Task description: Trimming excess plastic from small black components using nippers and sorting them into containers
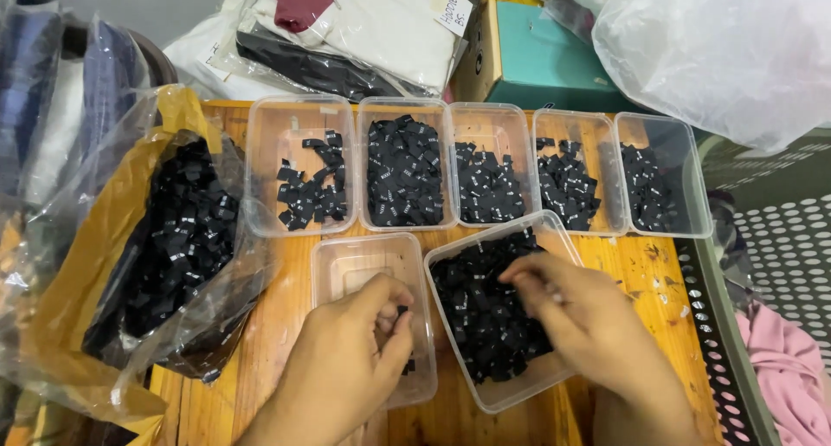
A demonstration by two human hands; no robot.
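Pinch grip on both sides: left hand (346,359) closed on a small black label (401,311) over the near-empty tub (333,268); right hand (576,312) fingers pinched together down in the full tub (541,231), though what sits between them is too small to tell.

Doing it well, as I judge it: take one label per pinch, lift clear of the heap so neighbours don't cling, turn the white-print side up before letting go.

Landmark = full tub. Largest to smallest:
- wooden worktop (260,359), 1, under it.
- clear bag of black labels (173,247), 1, well left of it, on yellow plastic.
- clear tubs, 7: a row of 5 (299,117) just behind it, all holding labels, the leftmost fewest; the near-empty tub just left of it; plus itself.
- hands, 2.
- labels: far too many to count; two or three in the near-empty tub.

Behind the row: packed clothes (363,30), teal box (545,56). Perforated crate (736,359) right of it.
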